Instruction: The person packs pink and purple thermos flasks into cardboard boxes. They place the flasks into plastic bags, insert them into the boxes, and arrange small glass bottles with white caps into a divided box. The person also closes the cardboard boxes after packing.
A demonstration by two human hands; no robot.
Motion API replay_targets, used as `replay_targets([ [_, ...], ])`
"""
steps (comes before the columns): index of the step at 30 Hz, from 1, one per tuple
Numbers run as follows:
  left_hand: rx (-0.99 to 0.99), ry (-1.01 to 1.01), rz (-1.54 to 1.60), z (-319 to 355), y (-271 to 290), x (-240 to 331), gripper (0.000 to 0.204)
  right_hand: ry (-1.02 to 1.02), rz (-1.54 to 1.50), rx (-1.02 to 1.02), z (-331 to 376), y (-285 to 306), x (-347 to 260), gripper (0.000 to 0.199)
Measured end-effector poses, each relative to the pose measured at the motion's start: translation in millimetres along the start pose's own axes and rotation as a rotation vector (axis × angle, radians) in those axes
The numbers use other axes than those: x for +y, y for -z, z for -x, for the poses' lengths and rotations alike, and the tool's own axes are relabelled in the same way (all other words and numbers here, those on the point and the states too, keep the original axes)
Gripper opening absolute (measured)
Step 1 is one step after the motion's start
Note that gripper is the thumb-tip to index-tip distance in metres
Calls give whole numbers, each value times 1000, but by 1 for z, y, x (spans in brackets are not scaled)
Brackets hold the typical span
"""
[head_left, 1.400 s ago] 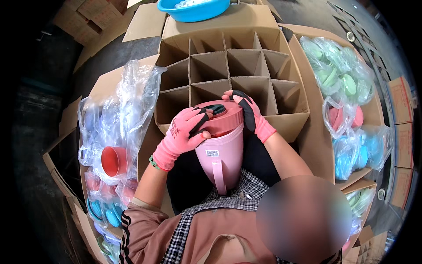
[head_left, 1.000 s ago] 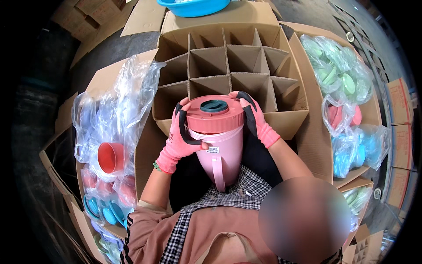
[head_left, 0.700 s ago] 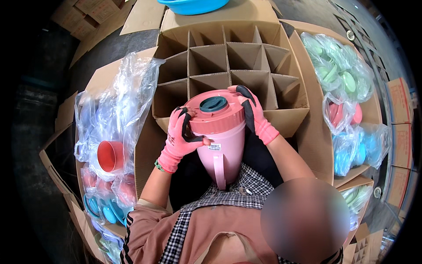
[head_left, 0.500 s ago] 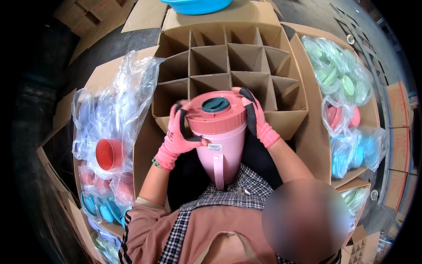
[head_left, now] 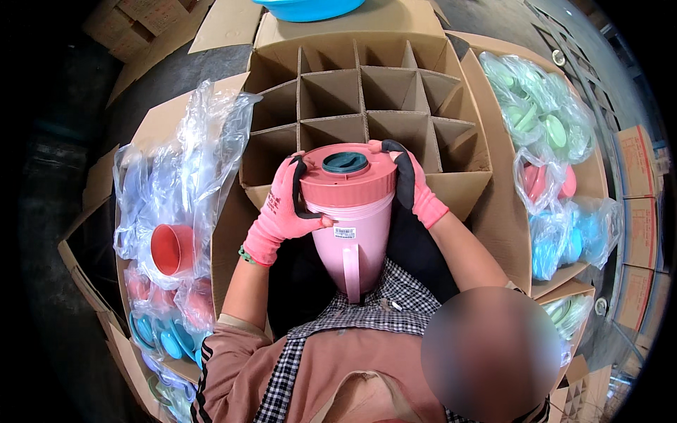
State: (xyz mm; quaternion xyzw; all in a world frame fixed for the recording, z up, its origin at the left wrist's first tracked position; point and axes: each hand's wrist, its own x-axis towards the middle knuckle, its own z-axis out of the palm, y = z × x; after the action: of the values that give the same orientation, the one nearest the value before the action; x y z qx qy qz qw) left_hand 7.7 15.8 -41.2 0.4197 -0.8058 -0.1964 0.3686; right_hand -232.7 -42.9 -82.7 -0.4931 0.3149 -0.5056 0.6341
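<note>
1. Left hand point(head_left: 281, 209), gloved in pink and black: its fingers are curving around the left side of the red lid point(head_left: 338, 194), and its thumb is pressing on the jug wall just below.
2. Right hand point(head_left: 416, 187), gloved alike: its fingers are bending over the lid's right edge; the fingers are lying close together, holding the lid from that side.
3. Pink jug point(head_left: 352, 240): it is standing roughly upright, leaning slightly, between the person's legs, against the checked apron point(head_left: 367, 321). Its handle point(head_left: 351, 275) is facing the person, and a white label point(head_left: 344, 233) is showing above it.
4. Lid: it is covering the jug's mouth, with a dark green cap point(head_left: 345, 163) sitting on top. Whether it is sitting fully home, I cannot tell.
5. Surroundings: a divided carton point(head_left: 451, 189) is standing just beyond the jug. A red cup point(head_left: 171, 249) is lying among clear plastic bags point(head_left: 201, 155) at left; bagged green parts point(head_left: 556, 131) are filling part of the right-hand carton point(head_left: 493, 169).
</note>
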Motion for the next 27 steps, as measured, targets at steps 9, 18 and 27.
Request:
replay_targets([
  [9, -5, -31, 10, -1, 6, 11, 76, -93, -81, -62, 1, 5, 12, 33],
  [18, 15, -184, -64, 5, 9, 18, 87, 506, 1041, -438, 27, 0, -70, 63],
  [27, 38, -268, -218, 7, 3, 18, 81, 601, 1123, -498, 25, 2, -74, 58],
])
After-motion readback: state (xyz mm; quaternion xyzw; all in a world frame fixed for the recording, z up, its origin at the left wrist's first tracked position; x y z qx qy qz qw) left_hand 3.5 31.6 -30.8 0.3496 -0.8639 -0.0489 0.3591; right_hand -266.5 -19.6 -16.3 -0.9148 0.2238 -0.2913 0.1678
